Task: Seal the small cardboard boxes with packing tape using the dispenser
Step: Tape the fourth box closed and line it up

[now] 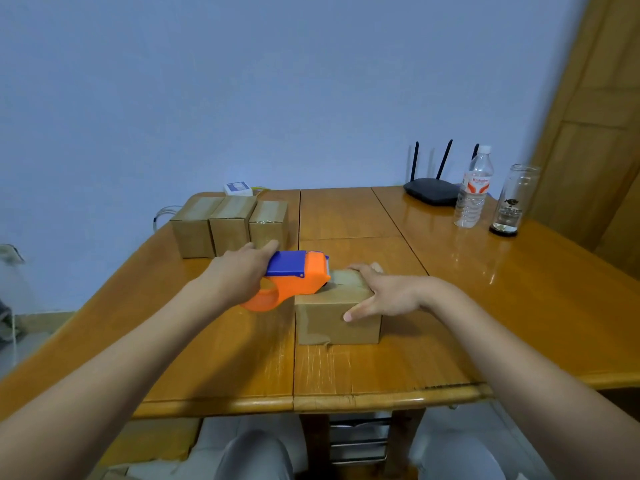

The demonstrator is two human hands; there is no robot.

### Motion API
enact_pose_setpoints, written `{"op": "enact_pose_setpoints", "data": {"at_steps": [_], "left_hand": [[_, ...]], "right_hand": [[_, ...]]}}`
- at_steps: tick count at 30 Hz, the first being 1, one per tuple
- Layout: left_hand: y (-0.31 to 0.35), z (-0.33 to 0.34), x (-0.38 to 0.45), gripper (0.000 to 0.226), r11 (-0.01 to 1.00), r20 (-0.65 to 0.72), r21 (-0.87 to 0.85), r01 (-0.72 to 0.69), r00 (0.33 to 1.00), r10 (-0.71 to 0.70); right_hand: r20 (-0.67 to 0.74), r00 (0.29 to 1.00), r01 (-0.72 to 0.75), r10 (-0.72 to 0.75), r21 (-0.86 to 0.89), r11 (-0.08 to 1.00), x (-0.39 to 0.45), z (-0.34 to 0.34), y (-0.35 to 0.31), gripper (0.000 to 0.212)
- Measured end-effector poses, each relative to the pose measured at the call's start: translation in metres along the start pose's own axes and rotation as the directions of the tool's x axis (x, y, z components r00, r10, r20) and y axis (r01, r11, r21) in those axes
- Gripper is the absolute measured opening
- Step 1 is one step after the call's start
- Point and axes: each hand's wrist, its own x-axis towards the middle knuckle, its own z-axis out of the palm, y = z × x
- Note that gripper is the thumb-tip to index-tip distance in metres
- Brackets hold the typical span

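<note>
Box (337,318), set near the table's (450,341) front edge, is steadied by the flat, spread right hand (384,294) w/ the dispenser (294,280), gripped in the left hand (239,271), laid on its top's left end, seam running left-right.

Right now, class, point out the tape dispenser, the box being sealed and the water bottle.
tape dispenser (298,277): head view, orange body
box being sealed (332,323): head view, front face
water bottle (473,192): head view, label
</note>
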Motion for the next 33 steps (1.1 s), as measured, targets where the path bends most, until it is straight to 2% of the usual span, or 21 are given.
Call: {"op": "enact_pose_setpoints", "data": {"at_steps": [3, 5, 8, 13, 15, 21, 26, 33], "left_hand": [[0.003, -0.003, 0.0, 0.037, 0.999, -0.032, 0.034, -0.01, 0.999, 0.011], [0.005, -0.004, 0.001, 0.039, 0.999, -0.04, 0.046, -0.016, 0.999, 0.018], [0.004, -0.003, 0.0, 0.039, 1.0, -0.042, 0.022, -0.009, 0.999, 0.009], [0.003, 0.001, -0.002, 0.039, 1.0, -0.033, -0.017, 0.0, 0.999, -0.001], [0.002, 0.002, -0.003, 0.041, 1.0, -0.032, -0.022, 0.009, 0.999, -0.009], [-0.007, 0.008, -0.005, 0.042, 0.999, 0.005, -0.047, 0.011, 1.0, -0.011], [-0.032, 0.007, -0.011, 0.035, 0.998, -0.012, -0.009, 0.055, 0.998, -0.055], [-0.027, 0.026, -0.023, 0.035, 0.997, -0.015, -0.033, 0.076, 0.997, -0.076]], "right_hand": [[-0.064, 0.997, -0.061, 0.042, -0.346, 0.936, -0.003, -0.002, -0.017, 0.121], [-0.099, 0.995, -0.041, -0.002, -0.431, 0.901, -0.002, 0.0, -0.029, 0.127], [-0.084, 0.995, 0.015, -0.057, -0.436, 0.9, 0.011, 0.009, -0.041, 0.129], [-0.24, 0.959, 0.023, -0.153, -0.47, 0.882, 0.03, 0.034, -0.037, 0.125], [-0.243, 0.956, 0.026, -0.163, -0.484, 0.875, 0.033, 0.036, -0.035, 0.125], [-0.229, 0.962, 0.028, -0.15, -0.463, 0.886, 0.031, 0.034, -0.036, 0.127], [-0.212, 0.974, -0.008, -0.084, -0.4, 0.916, 0.025, 0.032, -0.039, 0.129], [-0.171, 0.983, -0.017, -0.066, -0.446, 0.895, 0.023, 0.027, -0.045, 0.126]]}}
